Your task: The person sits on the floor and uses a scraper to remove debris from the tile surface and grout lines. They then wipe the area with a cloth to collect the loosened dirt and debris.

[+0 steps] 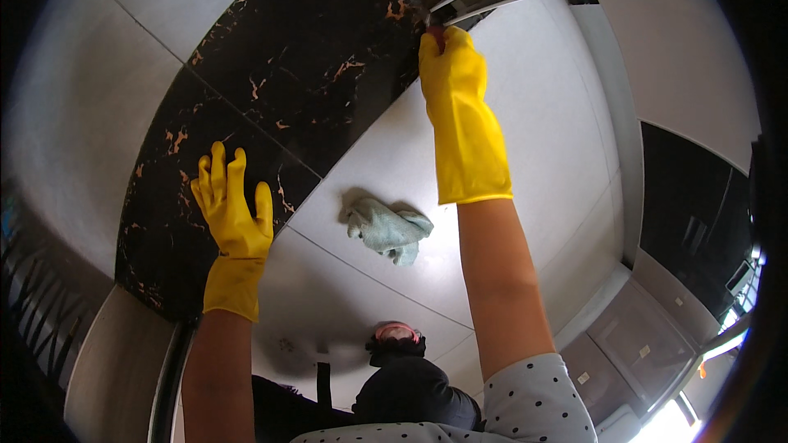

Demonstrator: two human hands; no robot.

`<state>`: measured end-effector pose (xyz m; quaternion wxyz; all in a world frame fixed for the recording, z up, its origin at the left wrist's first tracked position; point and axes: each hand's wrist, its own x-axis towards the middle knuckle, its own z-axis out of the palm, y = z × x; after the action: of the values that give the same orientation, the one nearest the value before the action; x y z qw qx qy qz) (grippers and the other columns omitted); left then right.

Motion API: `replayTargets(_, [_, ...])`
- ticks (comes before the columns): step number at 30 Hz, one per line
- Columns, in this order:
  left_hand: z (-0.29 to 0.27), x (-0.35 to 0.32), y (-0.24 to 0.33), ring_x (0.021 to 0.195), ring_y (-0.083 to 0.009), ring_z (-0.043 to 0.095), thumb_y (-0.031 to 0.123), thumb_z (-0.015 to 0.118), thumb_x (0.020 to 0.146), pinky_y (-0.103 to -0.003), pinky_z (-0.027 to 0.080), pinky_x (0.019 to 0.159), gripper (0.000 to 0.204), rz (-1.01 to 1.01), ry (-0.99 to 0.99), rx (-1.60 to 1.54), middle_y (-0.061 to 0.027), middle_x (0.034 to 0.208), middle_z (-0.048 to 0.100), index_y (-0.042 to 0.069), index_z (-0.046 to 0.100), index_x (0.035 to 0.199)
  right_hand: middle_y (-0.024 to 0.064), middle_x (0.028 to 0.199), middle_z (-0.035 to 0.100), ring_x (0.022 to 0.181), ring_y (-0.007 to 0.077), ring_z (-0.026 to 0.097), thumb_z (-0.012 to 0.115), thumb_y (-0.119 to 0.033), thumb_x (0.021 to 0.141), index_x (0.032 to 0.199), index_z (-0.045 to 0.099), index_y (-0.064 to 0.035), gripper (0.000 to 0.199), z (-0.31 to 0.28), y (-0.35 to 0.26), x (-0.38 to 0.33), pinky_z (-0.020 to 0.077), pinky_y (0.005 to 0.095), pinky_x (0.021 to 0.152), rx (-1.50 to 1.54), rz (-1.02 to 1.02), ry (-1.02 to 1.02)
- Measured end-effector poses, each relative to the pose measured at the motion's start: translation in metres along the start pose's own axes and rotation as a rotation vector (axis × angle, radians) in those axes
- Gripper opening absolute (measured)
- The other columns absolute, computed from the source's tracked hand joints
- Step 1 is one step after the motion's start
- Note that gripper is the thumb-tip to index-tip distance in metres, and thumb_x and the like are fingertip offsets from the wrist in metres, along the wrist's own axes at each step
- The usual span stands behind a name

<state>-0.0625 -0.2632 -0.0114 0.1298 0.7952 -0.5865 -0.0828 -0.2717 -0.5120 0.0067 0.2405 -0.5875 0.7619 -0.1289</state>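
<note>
Yellow gloves [465,119], red object [437,34], orange-veined black slab [308,94], grey-green cloth [384,227], black-dotted white sleeve [538,400]

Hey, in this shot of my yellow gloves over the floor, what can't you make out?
All in the head view:
Reddish object: mostly hidden by the gloved right hand, so its shape is unclear.
Left hand: its underside is hidden by the hand itself, so contact with the black marbled strip can't be told.
Crumpled cloth: underside hidden by its own folds.
Dark slatted thing: dim, blurred, cut off by the fisheye rim.

cloth [387,230] on floor [558,107], right of left hand [236,217]
</note>
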Motion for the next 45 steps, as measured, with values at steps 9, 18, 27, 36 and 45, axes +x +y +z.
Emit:
replayTargets(9, [0.001,0.001,-0.001,0.14,-0.0465,0.034,0.023,0.057,0.093,-0.061,0.022,0.114,0.053,-0.006,-0.024,0.005,-0.0211,0.153,0.038,0.009,0.048,0.144,0.014,0.109,0.071,0.103,0.0339,0.066,0.063,-0.025,0.093,0.119,0.063,-0.0084,0.031,0.023,0.034,0.005,0.0519,0.04,0.088,0.151,-0.264,0.185])
replayTargets(18, [0.0,-0.001,-0.002,0.14,-0.047,0.034,0.025,0.056,0.093,-0.063,0.023,0.114,0.053,-0.021,-0.027,0.005,-0.0216,0.154,0.037,0.01,0.048,0.143,0.01,0.111,0.072,0.102,0.0269,0.068,0.065,-0.023,0.093,0.12,0.066,-0.009,0.031,0.0,0.011,0.0,0.0509,0.0323,0.09,-0.018,-0.105,0.002])
replayTargets(27, [0.002,-0.001,-0.003,0.139,-0.0477,0.035,0.024,0.056,0.093,-0.062,0.022,0.114,0.053,-0.001,-0.01,0.003,-0.0219,0.153,0.038,0.009,0.049,0.143,0.0126,0.111,0.071,0.104,0.0297,0.067,0.064,-0.024,0.094,0.121,0.064,-0.0079,0.032,0.016,0.033,0.009,0.0507,0.0345,0.09,0.028,-0.252,0.1])
replayTargets(36, [0.002,-0.003,-0.003,0.139,-0.0473,0.034,0.022,0.057,0.092,-0.061,0.021,0.115,0.054,-0.024,-0.025,0.005,-0.0222,0.153,0.038,0.008,0.048,0.143,0.0154,0.102,0.071,0.097,0.0362,0.067,0.058,-0.026,0.095,0.114,0.062,-0.0092,0.026,0.003,0.001,-0.011,0.0516,0.0416,0.083,0.032,0.057,0.018])
replayTargets(45, [0.001,-0.003,-0.007,0.137,-0.0469,0.037,0.029,0.06,0.092,-0.062,0.024,0.113,0.053,0.001,-0.009,0.005,-0.0187,0.153,0.038,0.01,0.05,0.14,0.015,0.103,0.072,0.095,0.0333,0.068,0.06,-0.029,0.095,0.115,0.061,-0.0069,0.03,0.015,0.004,-0.01,0.052,0.0385,0.082,0.04,0.043,0.062])
